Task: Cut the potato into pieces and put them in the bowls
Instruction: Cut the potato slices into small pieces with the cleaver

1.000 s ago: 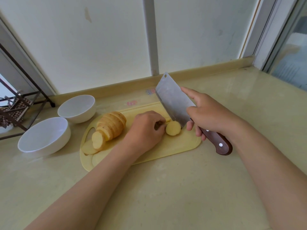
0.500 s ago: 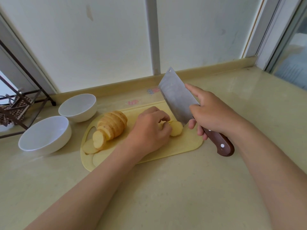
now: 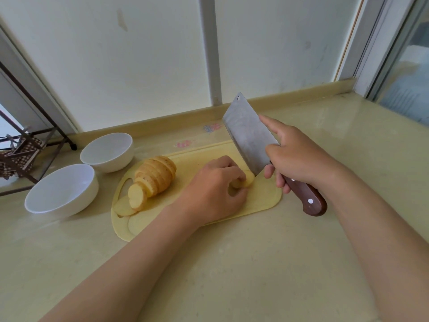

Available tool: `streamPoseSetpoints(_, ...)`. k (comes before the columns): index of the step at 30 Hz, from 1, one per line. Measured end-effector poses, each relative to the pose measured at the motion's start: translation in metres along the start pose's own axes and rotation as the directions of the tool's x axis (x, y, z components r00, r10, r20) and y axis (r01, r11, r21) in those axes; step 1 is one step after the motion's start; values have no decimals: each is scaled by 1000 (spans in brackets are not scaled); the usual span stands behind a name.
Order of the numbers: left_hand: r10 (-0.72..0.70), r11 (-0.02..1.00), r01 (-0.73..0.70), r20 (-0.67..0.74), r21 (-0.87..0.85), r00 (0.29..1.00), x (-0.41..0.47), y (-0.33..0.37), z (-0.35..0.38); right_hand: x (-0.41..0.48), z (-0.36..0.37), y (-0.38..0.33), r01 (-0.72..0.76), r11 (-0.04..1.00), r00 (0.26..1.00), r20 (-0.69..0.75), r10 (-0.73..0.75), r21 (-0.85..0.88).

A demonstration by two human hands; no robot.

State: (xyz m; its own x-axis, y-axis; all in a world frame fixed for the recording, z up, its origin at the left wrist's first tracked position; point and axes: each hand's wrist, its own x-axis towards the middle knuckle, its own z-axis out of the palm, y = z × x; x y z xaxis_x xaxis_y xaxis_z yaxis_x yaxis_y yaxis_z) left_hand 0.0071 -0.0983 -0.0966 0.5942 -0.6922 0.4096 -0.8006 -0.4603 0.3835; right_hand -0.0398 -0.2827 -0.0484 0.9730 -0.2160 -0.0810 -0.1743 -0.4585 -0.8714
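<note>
potato end piece (image 3: 246, 180) lies on the cutting board (image 3: 264, 198), pinched under the curled left hand (image 3: 216, 194); cut slices (image 3: 155, 175) lean together nearer the bowls (image 3: 69, 205). right hand (image 3: 299, 159) grips the cleaver (image 3: 248, 135), its edge at the piece. best tuck the fingertips back and press straight down.

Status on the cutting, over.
Left hand pinches small pale potato end; right hand grips wood-handled steel cleaver, edge at it. Sliced potato row on yellow board; near white bowl and far white bowl unfilled. No obstruction.
</note>
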Motion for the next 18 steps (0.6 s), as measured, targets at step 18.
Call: streamPoseSetpoints(18,98,989,-81,138,-120,986,-4,0,-16,-4,-6,-1,21,1000,999,-39,-21,18)
